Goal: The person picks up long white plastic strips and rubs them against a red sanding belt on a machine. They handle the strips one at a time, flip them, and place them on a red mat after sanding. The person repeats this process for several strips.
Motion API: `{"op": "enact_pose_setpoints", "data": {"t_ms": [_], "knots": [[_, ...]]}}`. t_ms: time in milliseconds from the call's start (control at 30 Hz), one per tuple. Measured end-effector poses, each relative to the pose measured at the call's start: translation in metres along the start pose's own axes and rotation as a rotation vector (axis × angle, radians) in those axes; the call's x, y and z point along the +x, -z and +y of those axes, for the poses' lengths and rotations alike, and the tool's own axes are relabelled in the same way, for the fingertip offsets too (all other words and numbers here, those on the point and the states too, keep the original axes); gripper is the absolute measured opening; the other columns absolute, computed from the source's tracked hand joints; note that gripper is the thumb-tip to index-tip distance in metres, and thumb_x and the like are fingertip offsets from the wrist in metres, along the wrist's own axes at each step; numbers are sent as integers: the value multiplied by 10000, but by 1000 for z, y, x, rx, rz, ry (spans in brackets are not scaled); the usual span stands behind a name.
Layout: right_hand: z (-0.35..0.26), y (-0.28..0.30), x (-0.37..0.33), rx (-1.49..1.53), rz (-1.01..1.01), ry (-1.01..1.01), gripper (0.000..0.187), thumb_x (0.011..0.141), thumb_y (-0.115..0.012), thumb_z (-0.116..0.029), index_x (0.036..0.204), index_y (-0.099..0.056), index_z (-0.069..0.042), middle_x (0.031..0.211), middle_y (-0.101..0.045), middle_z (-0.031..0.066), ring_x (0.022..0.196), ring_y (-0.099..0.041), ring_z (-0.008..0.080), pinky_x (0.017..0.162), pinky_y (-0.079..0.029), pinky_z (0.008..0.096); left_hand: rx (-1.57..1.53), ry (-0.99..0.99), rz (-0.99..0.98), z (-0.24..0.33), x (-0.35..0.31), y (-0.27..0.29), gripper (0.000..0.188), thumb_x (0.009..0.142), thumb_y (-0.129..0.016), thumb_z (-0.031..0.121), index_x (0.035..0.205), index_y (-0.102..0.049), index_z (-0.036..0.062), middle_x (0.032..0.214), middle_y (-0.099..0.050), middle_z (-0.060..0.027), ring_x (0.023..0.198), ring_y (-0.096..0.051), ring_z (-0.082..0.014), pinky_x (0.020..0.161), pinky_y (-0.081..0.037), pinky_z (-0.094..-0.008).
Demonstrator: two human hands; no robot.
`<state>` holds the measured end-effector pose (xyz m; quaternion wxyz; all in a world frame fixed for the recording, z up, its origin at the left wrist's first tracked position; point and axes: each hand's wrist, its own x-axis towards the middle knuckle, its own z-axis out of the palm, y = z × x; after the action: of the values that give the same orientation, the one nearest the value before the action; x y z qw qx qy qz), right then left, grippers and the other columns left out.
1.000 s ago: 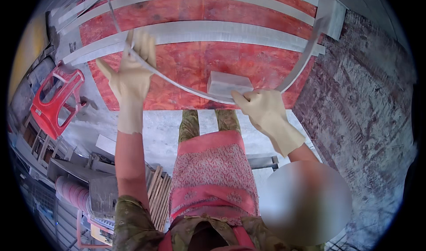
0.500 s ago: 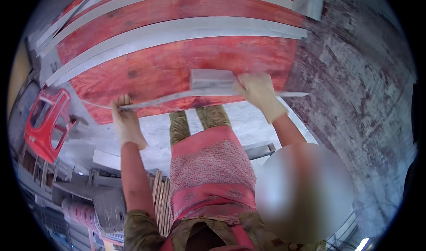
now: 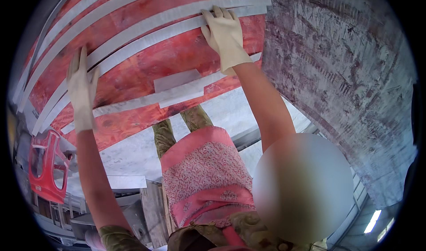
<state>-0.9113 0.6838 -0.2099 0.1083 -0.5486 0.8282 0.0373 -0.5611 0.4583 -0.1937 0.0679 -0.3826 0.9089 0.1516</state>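
Observation:
Both my hands wear pale cream gloves and reach forward over a red-stained board. My left hand is open, fingers stretched out and thumb apart, over the left part of a long pale strip. On the right part of that strip rest the spread fingers of my right hand, also open, with its thumb on the near side. A second pale strip runs close along the far side. Nearer me lies another strip, with flat grey rectangular pieces around its middle.
More pale strips curve across the far part of the board. A red plastic stool stands at the left. To the right is a large mottled grey-and-dark surface. A blurred round patch hides the lower right.
Both hands have moved forward from the near edge. The strip they held there appears to lie farther out, beside another strip. The view has shifted, and my left fingers have straightened.

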Motion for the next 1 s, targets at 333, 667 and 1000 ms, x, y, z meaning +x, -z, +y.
{"op": "enact_pose_setpoints", "data": {"t_ms": [333,667,1000], "knots": [[24,-17,-9,-90,-250,-180,591,994,-564,-430,1535,-438,-228,1603,-426,104,1496,-374,293,1190,-330,491,317,-51,-285,15,50,-3,411,900,-677,83,1294,-568,37,1037,-714,-177,1024,-684,-370,865,-565,-465],[33,-19,-11,-176,-317,-199,675,1007,-539,-461,1579,-360,-151,1649,-358,94,1531,-303,286,1216,-294,468,438,-38,-259,21,47,-6,398,948,-631,122,1312,-480,63,1031,-714,-157,1025,-675,-349,849,-564,-455],[30,5,-67,-13,-153,-64,748,948,-625,-444,1549,-381,-70,1630,-360,133,1509,-333,279,1226,-273,493,-237,655,-296,62,62,20,309,1028,-498,297,1182,-598,48,1139,-674,-155,1030,-637,-329,934,-466,-417]]}}
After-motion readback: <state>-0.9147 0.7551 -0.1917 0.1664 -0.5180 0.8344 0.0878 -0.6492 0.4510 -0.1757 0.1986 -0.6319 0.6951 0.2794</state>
